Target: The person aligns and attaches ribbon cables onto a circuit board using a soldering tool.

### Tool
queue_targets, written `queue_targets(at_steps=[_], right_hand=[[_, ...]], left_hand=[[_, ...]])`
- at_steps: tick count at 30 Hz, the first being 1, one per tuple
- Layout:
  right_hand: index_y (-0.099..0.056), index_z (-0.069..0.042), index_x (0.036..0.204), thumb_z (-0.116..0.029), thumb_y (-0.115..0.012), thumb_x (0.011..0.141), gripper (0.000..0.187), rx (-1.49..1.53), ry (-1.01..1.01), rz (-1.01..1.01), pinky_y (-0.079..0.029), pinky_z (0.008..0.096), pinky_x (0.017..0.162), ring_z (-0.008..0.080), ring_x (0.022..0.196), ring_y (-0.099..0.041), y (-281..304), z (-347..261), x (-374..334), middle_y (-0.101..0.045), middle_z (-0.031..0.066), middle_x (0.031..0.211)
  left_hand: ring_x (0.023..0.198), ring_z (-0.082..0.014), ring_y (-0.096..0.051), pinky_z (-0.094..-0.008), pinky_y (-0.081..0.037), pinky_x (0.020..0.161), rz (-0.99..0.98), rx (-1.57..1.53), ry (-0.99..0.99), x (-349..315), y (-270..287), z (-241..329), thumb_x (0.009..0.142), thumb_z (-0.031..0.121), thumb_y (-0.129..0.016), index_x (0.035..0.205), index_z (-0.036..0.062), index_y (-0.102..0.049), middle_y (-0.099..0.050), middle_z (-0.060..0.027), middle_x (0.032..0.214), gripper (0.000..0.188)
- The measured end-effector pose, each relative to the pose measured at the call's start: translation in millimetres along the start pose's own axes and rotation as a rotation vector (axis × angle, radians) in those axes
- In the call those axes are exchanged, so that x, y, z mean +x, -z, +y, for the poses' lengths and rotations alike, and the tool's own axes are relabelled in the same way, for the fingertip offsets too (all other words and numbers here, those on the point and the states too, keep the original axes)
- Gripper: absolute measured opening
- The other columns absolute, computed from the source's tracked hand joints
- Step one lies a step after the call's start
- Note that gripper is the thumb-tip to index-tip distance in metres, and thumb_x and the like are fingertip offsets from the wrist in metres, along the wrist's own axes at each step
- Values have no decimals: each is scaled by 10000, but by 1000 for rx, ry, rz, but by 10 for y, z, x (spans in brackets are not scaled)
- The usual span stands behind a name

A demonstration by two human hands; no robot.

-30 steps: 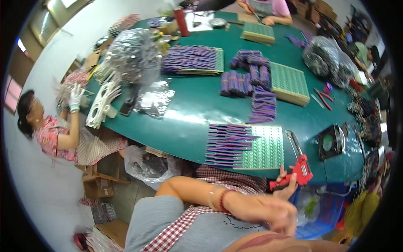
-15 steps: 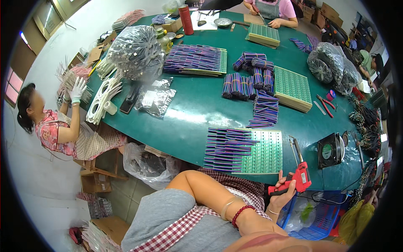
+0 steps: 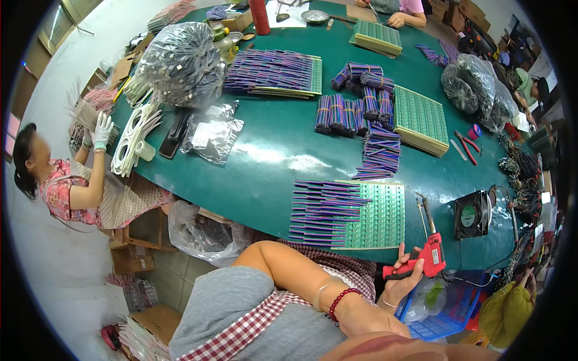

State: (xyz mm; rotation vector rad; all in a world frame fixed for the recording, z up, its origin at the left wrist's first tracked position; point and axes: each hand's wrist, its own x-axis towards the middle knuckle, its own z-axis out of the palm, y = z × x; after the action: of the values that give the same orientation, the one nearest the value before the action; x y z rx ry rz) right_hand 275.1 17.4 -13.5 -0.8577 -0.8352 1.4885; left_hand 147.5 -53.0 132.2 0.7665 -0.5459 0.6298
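My right hand (image 3: pixel 400 287) is wrapped round the handle of a red soldering gun (image 3: pixel 432 255), its tip pointing up over the table. Beside the gun lies a green circuit board panel (image 3: pixel 385 210). Purple-and-black wires (image 3: pixel 322 213) lie in rows across the panel's left part. My left arm, with a red bead bracelet, crosses in front of my body. The left hand (image 3: pixel 368 320) lies against my right arm, its fingers hidden.
Wire bundles (image 3: pixel 343 115) and stacked boards (image 3: pixel 419 120) occupy the green table (image 3: pixel 271 150). A fan (image 3: pixel 472 215), red-handled pliers (image 3: pixel 466 148) and plastic bags (image 3: pixel 180 66) stand around. A gloved co-worker (image 3: pixel 72 186) is at left; another person (image 3: pixel 397 15) works at the far side.
The view has shifted slightly, so most things on the table sit a little higher and further left. My hands keep their places, the right one still around the soldering gun.
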Motion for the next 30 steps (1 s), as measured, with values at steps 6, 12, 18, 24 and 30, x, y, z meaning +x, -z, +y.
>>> queue_targets(at_steps=[6,12,18,24,30], right_hand=[[-498,6,1195,-288,-446,1033,340,27,-17,-45,-381,487,1125,140,513,-515,-14,-41,17,-575,78,705],[-479,13,1196,-312,-452,1019,371,-18,-39,-62,-390,523,1114,140,499,-507,62,-85,10,-565,83,698],[-492,9,1208,-328,-451,1027,385,-14,-35,-98,-344,537,1142,133,521,-508,49,-101,16,-551,80,705],[-459,37,1247,-473,-466,1013,562,-96,-53,-81,-468,502,1023,148,538,-545,93,-223,-33,-562,86,720],[-441,22,1261,-476,-470,1017,555,-239,-179,-155,-499,304,594,131,519,-492,161,-360,-135,-535,68,719]], left_hand=[[919,-114,-553,-290,-463,798,89,-37,-10,-51,-31,-3,1049,226,-471,1193,-47,-572,-612,-41,1032,324],[857,-81,-554,-267,-471,750,193,-107,-19,-31,-17,-92,1038,206,-510,1162,-27,-595,-620,1,975,277],[877,-48,-525,-248,-462,737,182,16,118,16,71,45,1027,227,-536,1116,-46,-605,-620,22,954,295],[857,-208,-608,-329,-486,773,779,852,-28,-703,360,387,883,95,-702,985,58,-753,-635,-83,856,120],[647,-219,-593,-334,-473,555,1598,1976,348,-1492,492,291,791,9,-726,873,28,-669,-579,-78,778,101]])
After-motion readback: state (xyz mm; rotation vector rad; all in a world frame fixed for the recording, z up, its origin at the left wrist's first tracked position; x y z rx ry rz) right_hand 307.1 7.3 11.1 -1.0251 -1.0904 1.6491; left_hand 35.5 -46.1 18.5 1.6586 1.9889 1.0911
